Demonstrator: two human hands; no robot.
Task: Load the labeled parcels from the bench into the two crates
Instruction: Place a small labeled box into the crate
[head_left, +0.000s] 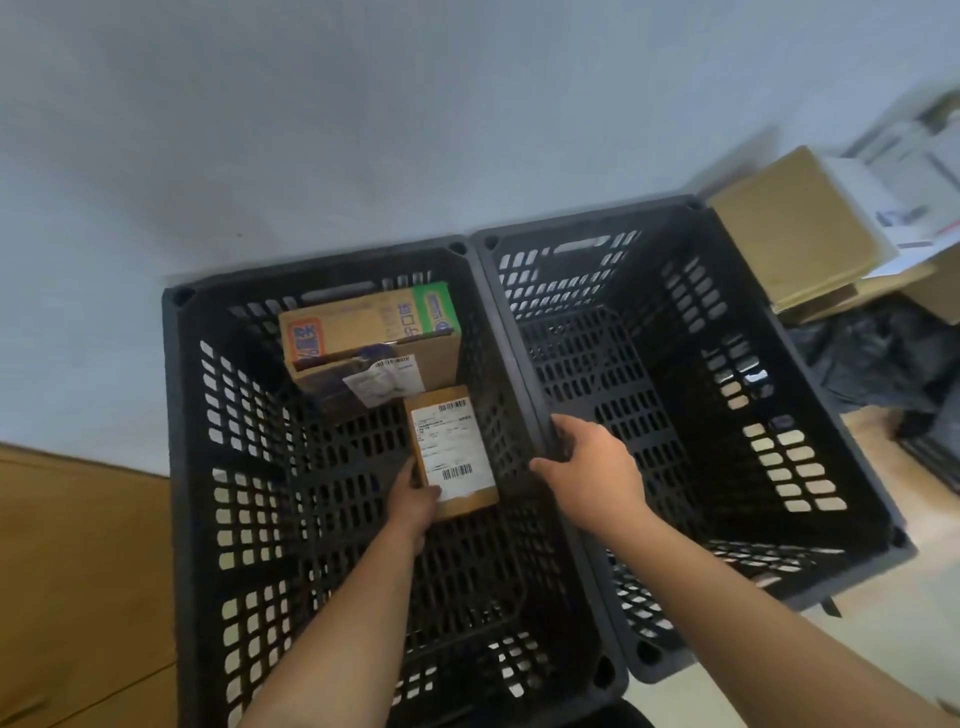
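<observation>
Two black slatted crates stand side by side on the floor. Inside the left crate (192, 467), my left hand (415, 501) grips the near end of a small brown parcel (457, 415) with a white barcode label, low over the crate's bottom. A larger cardboard parcel (363, 338) with a green and orange print and a white label lies at the far end of the same crate. My right hand (592, 467) holds the shared rim between the crates. The right crate (810, 374) has nothing in it.
A stack of brown cardboard boxes (795, 234) and white parcels (909, 176) sits at the far right, with a black bag (883, 353) below them. A wooden surface (78, 571) lies at the left. A pale wall runs behind the crates.
</observation>
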